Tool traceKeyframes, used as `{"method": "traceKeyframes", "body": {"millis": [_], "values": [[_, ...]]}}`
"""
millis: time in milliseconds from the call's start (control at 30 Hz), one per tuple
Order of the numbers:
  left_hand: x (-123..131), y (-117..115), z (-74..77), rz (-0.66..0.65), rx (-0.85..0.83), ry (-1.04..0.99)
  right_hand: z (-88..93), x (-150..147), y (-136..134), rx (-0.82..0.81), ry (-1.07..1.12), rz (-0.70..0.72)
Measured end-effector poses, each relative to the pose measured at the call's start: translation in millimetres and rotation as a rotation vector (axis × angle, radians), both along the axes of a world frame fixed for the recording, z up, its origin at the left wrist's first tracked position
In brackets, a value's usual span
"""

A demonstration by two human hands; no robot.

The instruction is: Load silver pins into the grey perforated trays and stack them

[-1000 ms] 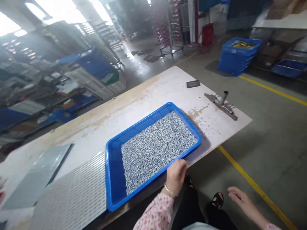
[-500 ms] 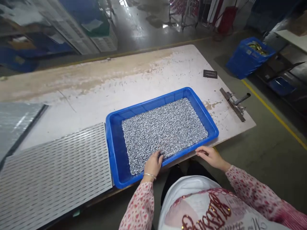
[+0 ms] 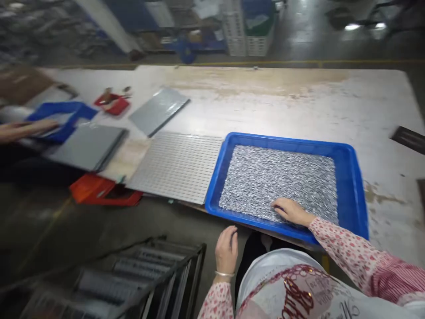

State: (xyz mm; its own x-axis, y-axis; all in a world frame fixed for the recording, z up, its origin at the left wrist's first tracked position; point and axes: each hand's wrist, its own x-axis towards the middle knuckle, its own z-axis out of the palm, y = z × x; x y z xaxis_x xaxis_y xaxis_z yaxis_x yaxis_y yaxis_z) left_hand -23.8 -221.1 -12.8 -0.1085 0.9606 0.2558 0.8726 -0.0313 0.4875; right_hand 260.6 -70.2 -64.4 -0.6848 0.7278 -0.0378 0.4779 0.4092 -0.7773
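A pale bench (image 3: 282, 106), its top worn to brown in patches, is set on a dull grey floor (image 3: 302, 40), which is crossed behind it by a yellow line (image 3: 295, 63). Crowded shelving (image 3: 186, 35) is blurred beyond, and a dark metal rack (image 3: 133, 268) is seen at lower left.

Compared with half a second ago, the view is turned leftward: a co-worker's hand (image 3: 43, 126), a red tray (image 3: 117, 106) and the rack are now brought in. The left hand (image 3: 226, 250) is withdrawn from the blue tray (image 3: 357, 190), while the right hand (image 3: 294, 212) is brought inside from its near rim.

Small silvery pieces (image 3: 282, 173) are spread across the blue tray's bottom, just beside a slotted metal sheet (image 3: 179, 164). They are reached by the right hand near the front wall; its fingers are bent, and whether any are gripped cannot be told. The left hand is held loosely half open outside the tray, below its near left corner, with nothing seen in it.
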Motion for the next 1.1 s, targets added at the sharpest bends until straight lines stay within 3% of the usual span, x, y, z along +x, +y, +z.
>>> {"method": "traceKeyframes", "body": {"millis": [133,233,333,467,600,767,867,933,1000,1100], "values": [[3,-63,-10.5,0.212,-0.109,-0.017,-6.9,-40,10,-0.006,0.021,0.191],[4,-111,-18.0,0.37,-0.203,-0.107,0.7,-74,7,0.01,0.074,0.266],[2,-153,-23.0,0.519,-0.259,-0.243,20.5,-115,4,0.09,0.172,0.268],[-7,-201,-25.8,0.663,-0.287,-0.457,61.4,-187,6,0.306,0.292,0.259],[-30,-251,-29.6,0.722,-0.234,-0.686,92.0,-268,7,0.458,0.213,0.195],[-89,-303,-32.1,0.803,-0.243,-0.976,99.0,-344,-4,0.493,-0.003,0.078],[-139,-300,-21.3,0.788,-0.224,-1.097,99.9,-367,-3,0.465,-0.11,0.025],[-174,-280,-9.6,0.753,-0.201,-1.139,102.6,-377,9,0.447,-0.149,-0.015],[-210,-245,1.8,0.699,-0.178,-1.173,106.8,-387,34,0.441,-0.155,-0.063],[-262,-174,12.0,0.591,-0.155,-1.232,113.0,-409,93,0.395,-0.142,-0.139]]}}
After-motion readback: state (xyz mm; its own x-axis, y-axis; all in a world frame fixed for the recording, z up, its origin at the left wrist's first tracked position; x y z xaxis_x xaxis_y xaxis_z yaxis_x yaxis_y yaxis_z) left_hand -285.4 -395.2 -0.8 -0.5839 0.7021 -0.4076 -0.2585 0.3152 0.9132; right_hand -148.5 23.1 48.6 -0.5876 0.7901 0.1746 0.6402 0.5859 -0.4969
